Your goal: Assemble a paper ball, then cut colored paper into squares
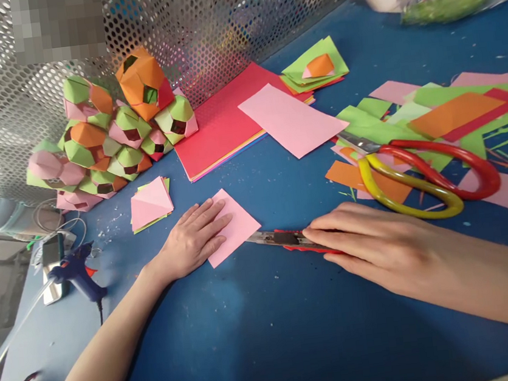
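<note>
My left hand [197, 236] lies flat, fingers spread, on a pink sheet of paper [234, 223] and presses it to the blue table. In my right hand [369, 238] is a red utility knife [291, 240], held low over the table with its blade pointing left. The blade tip meets the pink sheet's right side near a corner; whether it is under or beside the paper I cannot tell. A small stack of pink and green squares [151, 203] sits just beyond my left hand. Scissors [412, 172] with red and yellow handles lie beyond my right hand.
Folded paper modules [128, 128] are piled by the perforated metal panel [217, 29]. Red sheets [223, 120] and a larger pink piece [292, 119] lie ahead. Coloured scraps [456, 112] cover the right. A blue glue gun [78, 275] and phone [53, 262] are at left.
</note>
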`<act>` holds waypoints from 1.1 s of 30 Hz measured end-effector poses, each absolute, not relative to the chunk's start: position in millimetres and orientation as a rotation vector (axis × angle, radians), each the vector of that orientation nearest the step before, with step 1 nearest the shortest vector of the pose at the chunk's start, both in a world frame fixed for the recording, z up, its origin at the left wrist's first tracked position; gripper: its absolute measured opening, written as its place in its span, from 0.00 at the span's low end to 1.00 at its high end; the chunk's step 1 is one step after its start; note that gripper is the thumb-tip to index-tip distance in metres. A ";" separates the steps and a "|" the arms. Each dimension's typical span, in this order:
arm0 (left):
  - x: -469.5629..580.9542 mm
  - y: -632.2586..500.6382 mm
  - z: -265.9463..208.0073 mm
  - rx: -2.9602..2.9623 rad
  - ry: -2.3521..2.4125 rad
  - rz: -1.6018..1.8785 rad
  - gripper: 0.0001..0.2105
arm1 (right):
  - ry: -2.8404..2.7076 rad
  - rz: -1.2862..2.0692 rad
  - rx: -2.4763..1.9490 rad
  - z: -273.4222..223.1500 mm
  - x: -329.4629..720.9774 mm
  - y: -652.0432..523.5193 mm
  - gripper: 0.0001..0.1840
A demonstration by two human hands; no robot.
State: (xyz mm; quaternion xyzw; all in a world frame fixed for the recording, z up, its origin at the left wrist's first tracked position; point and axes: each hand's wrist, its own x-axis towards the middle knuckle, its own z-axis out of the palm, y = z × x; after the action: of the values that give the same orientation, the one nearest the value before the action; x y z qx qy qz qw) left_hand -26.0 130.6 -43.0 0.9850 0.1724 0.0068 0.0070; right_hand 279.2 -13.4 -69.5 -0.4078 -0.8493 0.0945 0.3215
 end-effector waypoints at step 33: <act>-24.7 129.8 -44.0 3.075 0.552 0.042 0.21 | -2.244 0.212 -1.030 -69.5 271.4 -13.3 0.16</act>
State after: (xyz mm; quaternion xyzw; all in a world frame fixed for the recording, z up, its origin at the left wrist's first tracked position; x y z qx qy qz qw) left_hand -24.7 129.8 -44.0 0.9842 0.1766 0.0133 0.0086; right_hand 271.4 -13.3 -69.5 -0.3932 -0.8560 0.0808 0.3257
